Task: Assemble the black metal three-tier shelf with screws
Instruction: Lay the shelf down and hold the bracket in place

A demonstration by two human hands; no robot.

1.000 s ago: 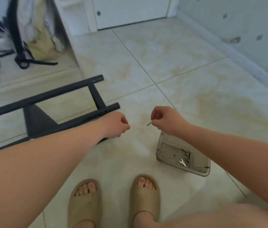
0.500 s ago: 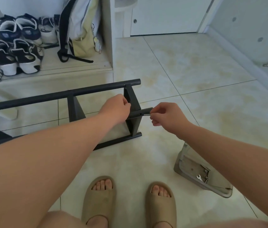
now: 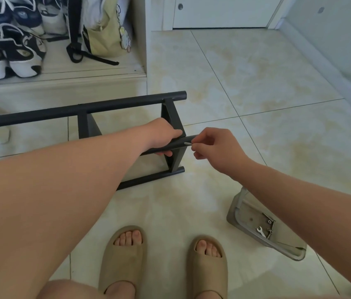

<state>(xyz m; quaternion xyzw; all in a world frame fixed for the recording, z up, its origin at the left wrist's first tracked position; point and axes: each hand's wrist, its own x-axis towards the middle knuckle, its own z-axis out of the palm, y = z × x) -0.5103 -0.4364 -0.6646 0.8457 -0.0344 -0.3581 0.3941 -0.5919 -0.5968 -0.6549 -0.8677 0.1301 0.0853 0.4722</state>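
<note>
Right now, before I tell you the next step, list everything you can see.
shelf frame: one, black, on its side on the floor, centre left
screw: one, silver, at the end of the middle tube
tray: one, grey, on the floor, lower right
wrench: one, silver, in the tray
loose hardware: a few pieces, silver, in the tray beside the wrench
shoes: several, black and white, low shelf, upper left
bag: one, white and pale yellow, beside the shoes
slippers: two, beige, on the feet
left hand: grips the middle tube
right hand: pinches the screw
</note>
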